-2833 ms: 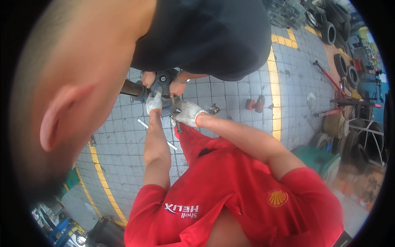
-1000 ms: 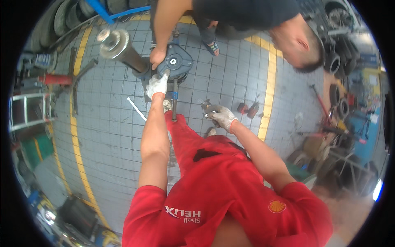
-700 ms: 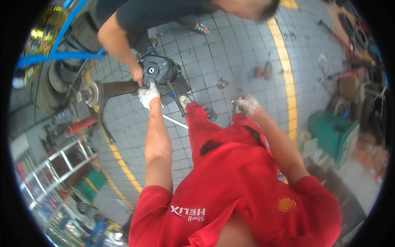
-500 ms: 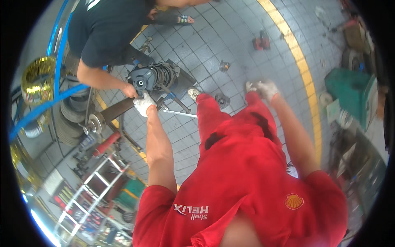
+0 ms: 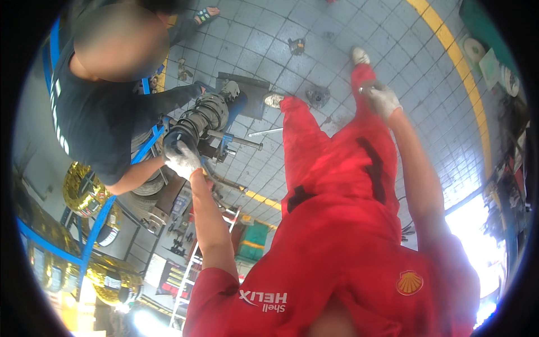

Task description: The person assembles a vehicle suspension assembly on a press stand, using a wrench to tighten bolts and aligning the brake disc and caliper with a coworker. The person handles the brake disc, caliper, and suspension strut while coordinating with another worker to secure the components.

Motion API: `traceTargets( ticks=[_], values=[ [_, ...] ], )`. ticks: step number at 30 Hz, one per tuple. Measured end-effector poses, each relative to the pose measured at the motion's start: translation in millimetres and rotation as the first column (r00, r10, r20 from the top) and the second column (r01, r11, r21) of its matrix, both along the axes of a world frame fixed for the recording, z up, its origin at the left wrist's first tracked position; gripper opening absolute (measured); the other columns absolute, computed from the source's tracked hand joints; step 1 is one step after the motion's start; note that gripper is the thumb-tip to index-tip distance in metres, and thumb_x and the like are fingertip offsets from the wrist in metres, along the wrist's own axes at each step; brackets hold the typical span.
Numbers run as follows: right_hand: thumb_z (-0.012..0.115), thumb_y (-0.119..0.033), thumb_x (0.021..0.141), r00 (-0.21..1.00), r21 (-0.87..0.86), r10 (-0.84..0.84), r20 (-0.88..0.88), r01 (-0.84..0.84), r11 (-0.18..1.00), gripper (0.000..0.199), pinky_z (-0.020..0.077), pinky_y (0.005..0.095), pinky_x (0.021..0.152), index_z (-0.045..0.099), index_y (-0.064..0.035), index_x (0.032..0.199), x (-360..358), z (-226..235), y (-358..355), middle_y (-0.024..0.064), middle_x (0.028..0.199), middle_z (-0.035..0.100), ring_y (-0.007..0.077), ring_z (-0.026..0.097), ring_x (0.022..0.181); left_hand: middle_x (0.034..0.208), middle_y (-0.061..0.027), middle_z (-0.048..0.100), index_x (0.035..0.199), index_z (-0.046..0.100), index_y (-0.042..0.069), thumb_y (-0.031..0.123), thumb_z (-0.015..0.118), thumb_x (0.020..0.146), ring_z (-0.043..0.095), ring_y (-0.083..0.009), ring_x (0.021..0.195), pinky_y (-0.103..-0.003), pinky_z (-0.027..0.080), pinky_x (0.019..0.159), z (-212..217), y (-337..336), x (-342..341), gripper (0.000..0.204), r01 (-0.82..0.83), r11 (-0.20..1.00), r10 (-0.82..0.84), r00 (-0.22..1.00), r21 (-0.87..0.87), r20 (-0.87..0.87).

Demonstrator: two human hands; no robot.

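A strut with a coil spring [image 5: 206,115] lies tilted in a blue-and-grey stand ahead of me to the left. My left hand [image 5: 182,160], in a white work glove, is closed over the dark top mount [image 5: 178,137] at its near end. The bare hand of a co-worker in a dark shirt meets the same end, right beside my glove. My right hand [image 5: 382,100], also gloved, is held away from the strut, over my right leg. Its fingers are curled; a small dark patch shows at them, too blurred to name.
On the tiled floor lie a metal bar [image 5: 265,132], a round dark part [image 5: 318,96] and a small part [image 5: 296,46]. The co-worker [image 5: 106,112] leans in from the left beside a blue rack [image 5: 92,241] with gold-wrapped tyres [image 5: 84,190]. A yellow line [image 5: 449,45] curves at right.
My view has swung. The strut now shows side-on, with my left hand still at its top mount. The co-worker's head has come into view; my right hand remains over my leg.
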State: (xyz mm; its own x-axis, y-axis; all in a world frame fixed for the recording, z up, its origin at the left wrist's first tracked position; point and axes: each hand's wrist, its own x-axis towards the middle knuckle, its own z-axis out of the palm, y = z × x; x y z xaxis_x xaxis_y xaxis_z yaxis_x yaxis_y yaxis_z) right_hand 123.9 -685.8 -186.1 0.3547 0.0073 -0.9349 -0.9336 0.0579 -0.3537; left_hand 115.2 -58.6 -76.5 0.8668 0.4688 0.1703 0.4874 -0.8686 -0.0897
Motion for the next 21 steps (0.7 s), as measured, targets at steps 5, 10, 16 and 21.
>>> traceTargets(
  ticks=[5,10,16,21],
  values=[
    [0.074,-0.018,0.098,0.995,0.05,-0.092,-0.024,0.093,0.994,0.027,0.0376,0.0277,0.052,0.074,-0.0079,0.123,-2.5,-67.1,12.0,-0.0031,0.081,0.058,0.0077,0.049,0.062,0.149,-0.0268,0.059,0.147,0.062,0.002,0.037,0.056,0.112,0.057,-0.0441,0.137,-0.054,0.045,0.117,-20.4,21.9,36.8,0.051,0.028,0.998,-0.029,0.999,-0.06,-0.016],
    [0.067,-0.015,0.1,0.988,0.074,-0.113,-0.104,0.121,0.99,0.024,0.035,0.0269,0.052,0.073,-0.0064,0.122,3.4,-116.4,12.2,-0.0039,0.082,0.06,0.0064,0.047,0.061,0.146,-0.0283,0.065,0.144,0.063,-0.007,0.045,0.04,0.117,0.06,-0.0421,0.134,-0.049,0.045,0.118,-43.7,60.8,47.0,0.063,-0.002,0.98,-0.026,0.99,-0.201,-0.138],
    [0.065,-0.018,0.101,0.97,0.029,-0.049,-0.237,0.058,0.998,0.026,0.0336,0.0242,0.053,0.073,-0.0077,0.124,4.3,-195.2,23.9,-0.0053,0.081,0.058,0.0046,0.046,0.062,0.138,-0.0276,0.068,0.136,0.069,-0.006,0.052,0.034,0.112,0.067,-0.0398,0.124,-0.05,0.054,0.109,-56.7,51.1,47.3,0.071,-0.122,0.965,0.111,0.992,-0.233,-0.059],
    [0.065,-0.019,0.103,0.963,0.097,-0.019,-0.267,0.046,0.994,0.025,0.034,0.0253,0.052,0.072,-0.0068,0.124,-13.4,-261.9,56.4,-0.0044,0.087,0.063,0.0043,0.046,0.06,0.146,-0.0266,0.062,0.144,0.061,-0.007,0.059,0.03,0.113,0.065,-0.0403,0.127,-0.053,0.053,0.111,-47.4,65.7,43.8,0.079,0.071,0.997,-0.081,0.944,-0.042,-0.319]
  ],
)
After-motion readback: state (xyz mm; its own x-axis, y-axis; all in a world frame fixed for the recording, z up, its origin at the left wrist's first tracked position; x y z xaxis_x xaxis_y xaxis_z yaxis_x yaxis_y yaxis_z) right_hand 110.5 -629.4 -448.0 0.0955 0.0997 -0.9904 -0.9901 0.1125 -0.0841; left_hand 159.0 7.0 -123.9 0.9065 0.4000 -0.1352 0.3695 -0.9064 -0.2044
